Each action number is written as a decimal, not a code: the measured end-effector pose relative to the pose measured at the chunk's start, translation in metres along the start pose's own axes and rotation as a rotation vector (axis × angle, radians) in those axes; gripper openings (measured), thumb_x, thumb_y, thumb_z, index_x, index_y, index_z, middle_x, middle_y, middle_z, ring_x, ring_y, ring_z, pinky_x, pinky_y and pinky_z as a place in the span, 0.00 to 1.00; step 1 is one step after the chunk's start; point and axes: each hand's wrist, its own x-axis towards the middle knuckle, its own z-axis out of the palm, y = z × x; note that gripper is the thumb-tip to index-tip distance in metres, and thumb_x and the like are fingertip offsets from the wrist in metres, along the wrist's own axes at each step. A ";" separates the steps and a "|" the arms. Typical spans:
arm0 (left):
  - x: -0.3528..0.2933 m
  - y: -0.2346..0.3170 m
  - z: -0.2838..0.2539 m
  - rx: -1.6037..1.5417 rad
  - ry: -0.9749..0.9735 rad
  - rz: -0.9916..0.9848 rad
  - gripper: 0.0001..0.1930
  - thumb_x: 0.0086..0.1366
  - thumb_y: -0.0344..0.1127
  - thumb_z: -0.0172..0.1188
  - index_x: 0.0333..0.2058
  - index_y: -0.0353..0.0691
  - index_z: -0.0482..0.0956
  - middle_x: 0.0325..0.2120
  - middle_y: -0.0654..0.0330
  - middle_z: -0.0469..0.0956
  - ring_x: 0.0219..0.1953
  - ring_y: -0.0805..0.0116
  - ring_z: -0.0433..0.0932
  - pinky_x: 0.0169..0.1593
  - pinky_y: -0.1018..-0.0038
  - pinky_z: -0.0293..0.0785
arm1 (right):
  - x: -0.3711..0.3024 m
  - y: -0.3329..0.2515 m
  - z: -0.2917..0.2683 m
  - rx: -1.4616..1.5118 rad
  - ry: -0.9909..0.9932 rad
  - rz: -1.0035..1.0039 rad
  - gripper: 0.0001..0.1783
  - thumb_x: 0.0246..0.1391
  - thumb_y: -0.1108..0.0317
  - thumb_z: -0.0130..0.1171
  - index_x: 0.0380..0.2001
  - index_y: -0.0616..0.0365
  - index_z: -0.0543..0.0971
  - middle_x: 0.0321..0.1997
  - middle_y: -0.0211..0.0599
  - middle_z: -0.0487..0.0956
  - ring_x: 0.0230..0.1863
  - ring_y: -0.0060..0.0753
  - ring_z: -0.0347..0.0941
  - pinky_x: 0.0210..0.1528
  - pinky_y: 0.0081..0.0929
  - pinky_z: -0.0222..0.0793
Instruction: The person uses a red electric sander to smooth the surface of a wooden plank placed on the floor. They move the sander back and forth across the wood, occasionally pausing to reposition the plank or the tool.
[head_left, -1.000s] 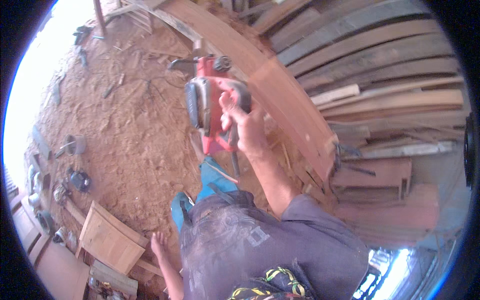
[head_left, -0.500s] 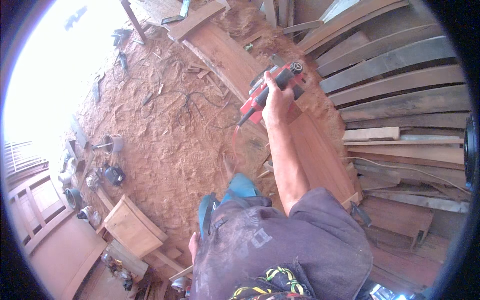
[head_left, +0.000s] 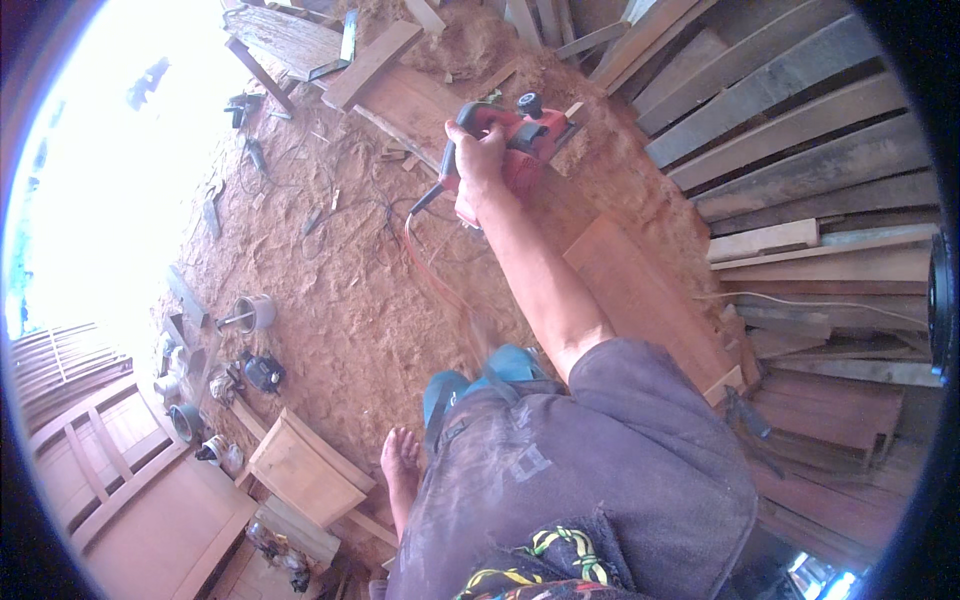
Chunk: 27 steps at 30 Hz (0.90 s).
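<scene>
My right hand (head_left: 481, 155) is wrapped round the rear handle of a red and black electric planer (head_left: 524, 165). The planer is held over a long reddish-brown board (head_left: 645, 300) and partly covers it; whether it touches the wood I cannot tell. From the planer's back a cord (head_left: 440, 285) trails down toward my legs. My left hand (head_left: 401, 452) hangs low beside my body, with its fingers apart and nothing in it.
A short plank (head_left: 375, 65) lies across the board's far end. Stacked timber (head_left: 800, 150) fills the right side. To the left on the sawdust-covered ground are a bucket (head_left: 255, 312), a dark blue container (head_left: 263, 371) and a pale wooden piece (head_left: 305, 468).
My right hand has moved left with the planer, which has turned so its front points right. More of my left hand now shows, its fingers spread. The view has shifted slightly.
</scene>
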 end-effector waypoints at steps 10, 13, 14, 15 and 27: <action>0.110 -0.052 -0.094 0.607 -0.345 -0.052 0.24 0.76 0.49 0.66 0.60 0.37 0.79 0.53 0.55 0.84 0.55 0.56 0.84 0.54 0.58 0.82 | -0.099 0.023 -0.102 -0.285 -0.250 -0.425 0.21 0.66 0.62 0.72 0.53 0.66 0.80 0.45 0.40 0.85 0.46 0.33 0.83 0.47 0.33 0.80; 0.142 -0.014 -0.082 0.718 -0.491 0.045 0.22 0.76 0.48 0.66 0.57 0.37 0.81 0.48 0.56 0.86 0.51 0.58 0.85 0.51 0.58 0.83 | -0.183 0.045 -0.191 -0.638 -0.125 -0.535 0.18 0.70 0.59 0.68 0.50 0.65 0.83 0.40 0.41 0.86 0.45 0.38 0.87 0.45 0.39 0.82; 0.148 -0.003 -0.067 0.740 -0.558 0.063 0.21 0.76 0.48 0.67 0.56 0.38 0.82 0.47 0.56 0.86 0.50 0.59 0.86 0.50 0.58 0.84 | -0.207 0.079 -0.242 -0.618 -0.018 -0.448 0.19 0.70 0.58 0.68 0.52 0.65 0.83 0.40 0.42 0.87 0.45 0.38 0.87 0.46 0.38 0.82; 0.154 0.007 -0.049 0.740 -0.600 0.082 0.21 0.76 0.48 0.67 0.56 0.38 0.82 0.45 0.57 0.87 0.48 0.59 0.86 0.49 0.58 0.84 | -0.235 0.109 -0.293 -0.589 0.086 -0.364 0.21 0.70 0.57 0.68 0.54 0.65 0.84 0.40 0.43 0.88 0.46 0.38 0.87 0.47 0.37 0.83; -0.087 0.049 0.247 1.059 -1.264 0.602 0.11 0.76 0.37 0.68 0.48 0.34 0.87 0.43 0.61 0.87 0.46 0.72 0.83 0.51 0.71 0.80 | -0.446 0.136 -0.602 -0.253 0.978 -0.004 0.32 0.72 0.56 0.68 0.68 0.65 0.74 0.55 0.40 0.87 0.41 0.26 0.83 0.36 0.24 0.79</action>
